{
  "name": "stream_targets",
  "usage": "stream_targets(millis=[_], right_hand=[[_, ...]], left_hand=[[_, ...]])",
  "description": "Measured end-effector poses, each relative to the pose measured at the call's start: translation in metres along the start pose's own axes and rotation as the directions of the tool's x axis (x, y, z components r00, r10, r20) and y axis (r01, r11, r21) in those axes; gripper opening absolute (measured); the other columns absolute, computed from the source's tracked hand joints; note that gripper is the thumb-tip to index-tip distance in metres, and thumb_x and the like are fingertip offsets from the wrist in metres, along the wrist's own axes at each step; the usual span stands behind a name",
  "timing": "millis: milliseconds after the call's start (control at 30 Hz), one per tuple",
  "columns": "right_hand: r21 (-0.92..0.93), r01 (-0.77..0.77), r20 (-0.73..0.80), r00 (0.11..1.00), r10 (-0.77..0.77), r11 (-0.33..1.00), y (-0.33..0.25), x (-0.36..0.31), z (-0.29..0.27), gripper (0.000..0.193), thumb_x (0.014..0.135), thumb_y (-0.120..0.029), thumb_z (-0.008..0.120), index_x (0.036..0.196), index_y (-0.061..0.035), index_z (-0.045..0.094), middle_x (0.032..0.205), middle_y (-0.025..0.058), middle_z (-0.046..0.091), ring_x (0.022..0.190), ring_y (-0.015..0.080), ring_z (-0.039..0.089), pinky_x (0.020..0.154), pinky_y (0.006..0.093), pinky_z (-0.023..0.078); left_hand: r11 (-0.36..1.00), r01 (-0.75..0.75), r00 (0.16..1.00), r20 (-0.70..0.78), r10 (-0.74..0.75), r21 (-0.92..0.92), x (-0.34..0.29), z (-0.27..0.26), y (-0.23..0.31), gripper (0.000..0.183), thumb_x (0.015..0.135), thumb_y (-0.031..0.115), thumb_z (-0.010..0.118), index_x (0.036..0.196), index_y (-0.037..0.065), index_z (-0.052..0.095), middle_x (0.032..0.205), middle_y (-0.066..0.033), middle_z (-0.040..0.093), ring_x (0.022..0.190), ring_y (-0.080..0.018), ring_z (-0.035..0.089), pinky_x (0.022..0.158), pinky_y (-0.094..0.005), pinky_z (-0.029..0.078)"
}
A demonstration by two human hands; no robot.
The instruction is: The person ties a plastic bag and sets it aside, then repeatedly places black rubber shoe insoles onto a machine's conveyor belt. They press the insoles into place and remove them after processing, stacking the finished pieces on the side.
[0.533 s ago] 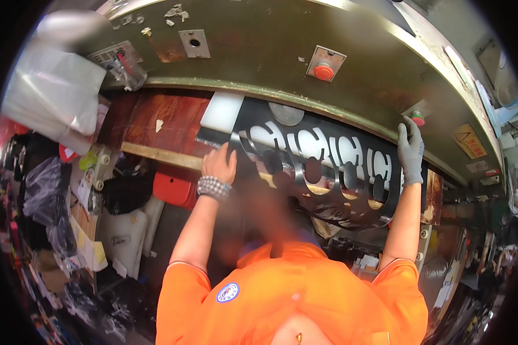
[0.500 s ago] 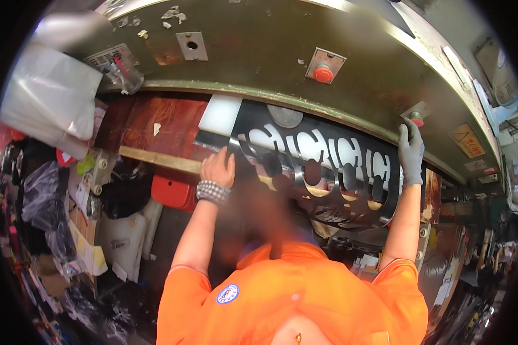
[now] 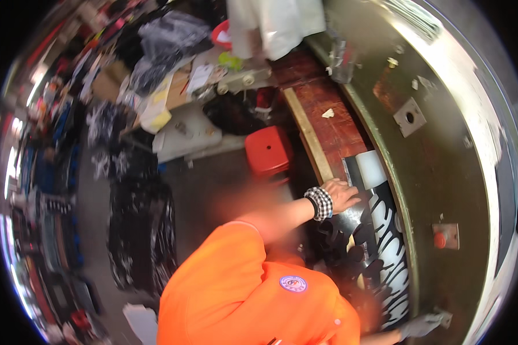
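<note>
Machine (image 3: 443,172): large olive-green curved body along the right side, a red button (image 3: 440,240) and a metal plate (image 3: 410,117) on its face.
Sheet (image 3: 380,241): black with white pattern, glossy, lying against the machine's inner edge on the wooden bench (image 3: 328,123).
Left hand (image 3: 341,194): bare, checked wristband, fingers spread flat on the sheet's upper end, gripping nothing.
Right hand (image 3: 421,325): grey glove, at the sheet's lower end by the machine rim; closed or not, cannot tell.
Containers: none discernible.
Room: red stool (image 3: 269,150) just beside the bench; grey floor (image 3: 213,172) between stool and cluttered goods at left.
</note>
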State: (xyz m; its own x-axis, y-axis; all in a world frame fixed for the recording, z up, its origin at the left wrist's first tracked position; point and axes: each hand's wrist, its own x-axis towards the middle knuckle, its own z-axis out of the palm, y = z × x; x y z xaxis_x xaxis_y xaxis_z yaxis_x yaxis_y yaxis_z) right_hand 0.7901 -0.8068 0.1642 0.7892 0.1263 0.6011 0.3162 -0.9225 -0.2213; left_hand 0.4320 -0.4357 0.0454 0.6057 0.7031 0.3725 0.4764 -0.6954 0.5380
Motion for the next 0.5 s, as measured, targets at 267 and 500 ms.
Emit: stream_targets(millis=[267,500], right_hand=[[0.004,0.09,0.098,0.991,-0.09,0.996,0.06,-0.071,-0.01,0.04,0.098,-0.031,0.062,0.113,0.0049,0.069,0.113,0.025,0.068,0.097,0.0367,0.066,0.085,0.0417,0.052],[0.291,-0.466,0.289,0.876,0.387,0.836,0.134,-0.158,-0.014,0.052,0.092,-0.034,0.068,0.122,0.0083,0.061,0.111,0.0203,0.069,0.101,0.028,0.064,0.09,0.0376,0.049]], left_hand=[[0.998,-0.058,0.994,-0.092,0.058,0.005,-0.005,0.0,0.001,0.027,0.091,0.036,0.066,0.087,0.009,0.069,0.076,-0.0111,0.066,0.077,-0.031,0.065,0.076,-0.0429,0.051],[0.987,-0.061,0.998,-0.024,0.058,-0.146,-0.012,-0.003,-0.013,0.026,0.094,0.024,0.06,0.08,0.003,0.063,0.08,-0.0212,0.064,0.078,-0.043,0.061,0.07,-0.0518,0.047]])
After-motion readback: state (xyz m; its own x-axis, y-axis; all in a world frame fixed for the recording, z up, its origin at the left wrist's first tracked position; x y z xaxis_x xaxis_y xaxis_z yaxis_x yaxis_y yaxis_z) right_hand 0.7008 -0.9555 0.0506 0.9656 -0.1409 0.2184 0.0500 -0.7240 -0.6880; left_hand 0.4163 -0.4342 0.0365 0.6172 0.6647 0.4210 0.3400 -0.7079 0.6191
